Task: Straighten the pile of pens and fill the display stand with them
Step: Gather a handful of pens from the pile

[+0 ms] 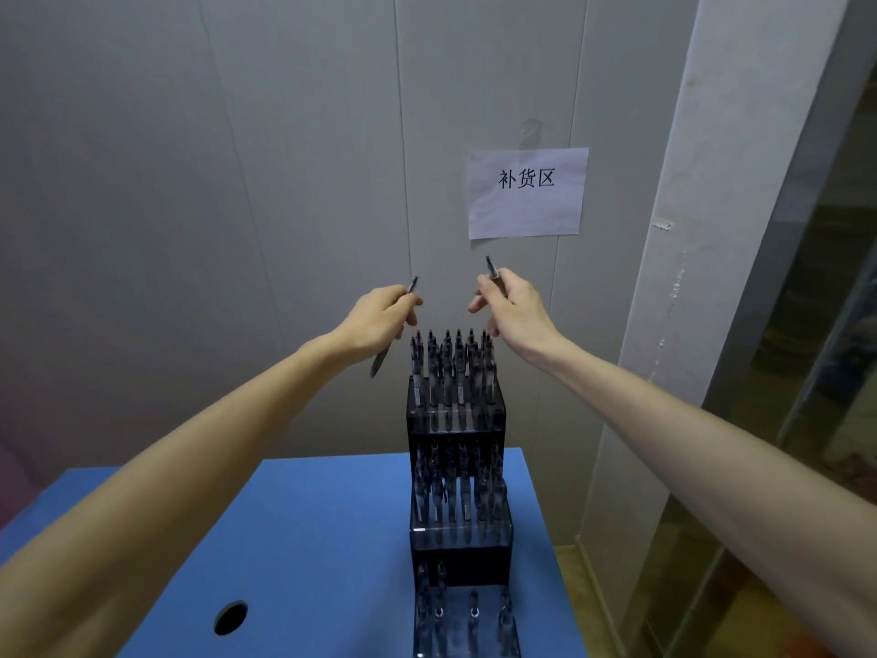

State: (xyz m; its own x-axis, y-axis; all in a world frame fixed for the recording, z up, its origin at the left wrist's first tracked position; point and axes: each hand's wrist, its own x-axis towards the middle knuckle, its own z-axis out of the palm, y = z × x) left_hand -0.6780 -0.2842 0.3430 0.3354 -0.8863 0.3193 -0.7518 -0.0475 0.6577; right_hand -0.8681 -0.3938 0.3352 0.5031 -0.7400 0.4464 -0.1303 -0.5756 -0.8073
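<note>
a blue table (332, 539) stands against a pale panelled wall (190, 182), which carries one paper sign (527, 192) with three printed characters; one round hole (230, 618) is cut in the tabletop. on the table's right side rises one black stepped display stand (455, 558) with three tiers: the top and middle tiers look packed with dark pens, too crowded to count, while the bottom tier holds about four with gaps between. two bare arms reach over the top tier. the left hand (379, 320) grips one pen (394, 327), slanted, lower end just left of the stand. the right hand (515, 308) pinches a second pen (492, 268), only its upper end showing. no loose pile is in view. judging by the gaps, these pens likely belong in the bottom tier; each should be turned upright, tip down, and eased into a free slot without knocking its neighbours
</note>
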